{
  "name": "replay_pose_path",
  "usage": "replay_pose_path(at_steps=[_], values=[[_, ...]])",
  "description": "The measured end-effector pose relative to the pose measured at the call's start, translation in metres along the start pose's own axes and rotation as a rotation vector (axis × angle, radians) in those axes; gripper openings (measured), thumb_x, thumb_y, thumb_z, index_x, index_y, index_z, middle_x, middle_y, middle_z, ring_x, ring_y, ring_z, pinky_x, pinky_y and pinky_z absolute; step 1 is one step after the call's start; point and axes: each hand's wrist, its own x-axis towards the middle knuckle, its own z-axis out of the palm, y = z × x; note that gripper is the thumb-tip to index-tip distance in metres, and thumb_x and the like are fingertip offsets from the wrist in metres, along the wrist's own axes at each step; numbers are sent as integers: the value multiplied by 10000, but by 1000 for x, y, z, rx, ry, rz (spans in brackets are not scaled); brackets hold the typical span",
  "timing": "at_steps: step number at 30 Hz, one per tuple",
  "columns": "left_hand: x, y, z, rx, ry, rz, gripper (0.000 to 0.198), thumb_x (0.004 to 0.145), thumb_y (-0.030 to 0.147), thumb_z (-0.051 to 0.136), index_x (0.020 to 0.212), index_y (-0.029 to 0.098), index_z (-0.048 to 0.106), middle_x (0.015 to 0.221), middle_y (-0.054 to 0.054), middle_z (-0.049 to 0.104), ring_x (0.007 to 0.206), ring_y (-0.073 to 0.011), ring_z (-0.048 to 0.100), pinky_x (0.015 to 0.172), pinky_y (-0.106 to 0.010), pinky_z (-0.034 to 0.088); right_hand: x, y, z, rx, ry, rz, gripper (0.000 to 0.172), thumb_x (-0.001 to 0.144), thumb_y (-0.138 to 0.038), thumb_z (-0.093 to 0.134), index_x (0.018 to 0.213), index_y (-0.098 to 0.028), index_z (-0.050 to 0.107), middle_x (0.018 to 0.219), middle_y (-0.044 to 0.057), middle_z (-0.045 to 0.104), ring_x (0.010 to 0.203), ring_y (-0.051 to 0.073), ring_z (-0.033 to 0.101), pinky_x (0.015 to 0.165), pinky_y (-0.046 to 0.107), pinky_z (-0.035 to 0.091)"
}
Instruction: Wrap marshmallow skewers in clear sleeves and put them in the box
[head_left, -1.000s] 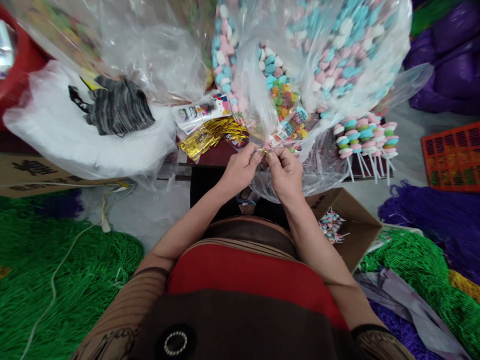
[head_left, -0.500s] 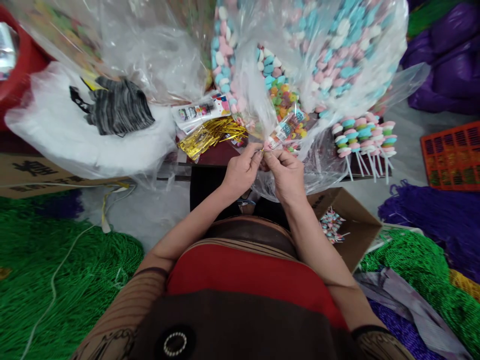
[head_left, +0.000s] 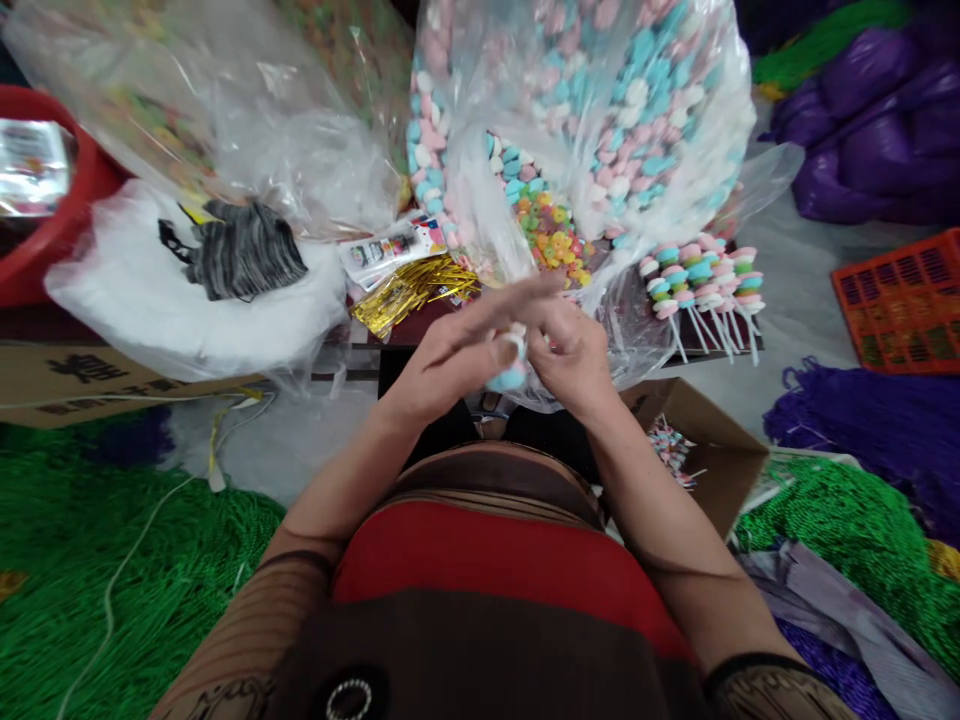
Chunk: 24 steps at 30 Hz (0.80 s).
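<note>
Close together over the table's front edge are my two hands. My right hand [head_left: 574,355] is closed, its fingers curled round one end of a marshmallow candy skewer [head_left: 510,376]. White and blue pieces of it show between the hands; the rest is hidden. My left hand [head_left: 446,360] has its fingers stretched out over the right fingers, slightly blurred, with the thumb against the candy. Just beyond lie colourful ring gummies [head_left: 555,235] in clear plastic. Gold twist ties [head_left: 412,290] and a stack of printed bags [head_left: 390,250] lie to the left.
Finished-looking candy skewers [head_left: 701,275] lie at the table's right edge. A large bag of marshmallows [head_left: 637,110] stands behind. A striped grey glove [head_left: 247,250] rests on a white plastic bundle [head_left: 187,325]. A cardboard box [head_left: 720,460] with small sticks is below right; a red tub [head_left: 94,180] is left.
The labelled candy pack pointed away beyond my pinched fingertips; now candy shows nearer me between the hands. My left fingers have gone from a pinch to stretched out. The view has shifted slightly.
</note>
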Motion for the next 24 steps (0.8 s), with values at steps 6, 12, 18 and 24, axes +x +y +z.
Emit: replay_pose_path(at_steps=[6,12,18,24], values=[[2,-8,12,150,-181,-183,677,906,780,474,935,176,779,675,-53,706,636,-152,633,690,-286,545,11,-23,-20,65,162,-13,151,927,-334,640,806,-246,657,746,-12,627,689,149,554,700,317,460],[23,-1,3,-225,91,-278,823,934,830,230,791,184,719,358,55,302,331,-75,222,404,-240,274,-4,-35,-16,-75,-25,-162,148,836,-197,644,701,-242,603,685,-14,629,649,145,562,673,305,468],[16,-10,1,113,-58,-323,775,882,842,415,587,170,666,341,39,306,334,-49,192,396,-246,136,-1,-29,-16,-102,100,-119,148,865,-218,574,731,-238,634,697,-4,657,650,144,566,662,293,463],[22,-21,1,-21,97,-271,462,878,617,624,683,199,655,370,92,275,338,-51,193,407,-223,191,-9,-30,-14,-13,7,-75,138,845,-254,625,712,-227,646,672,-13,648,620,128,543,641,278,443]])
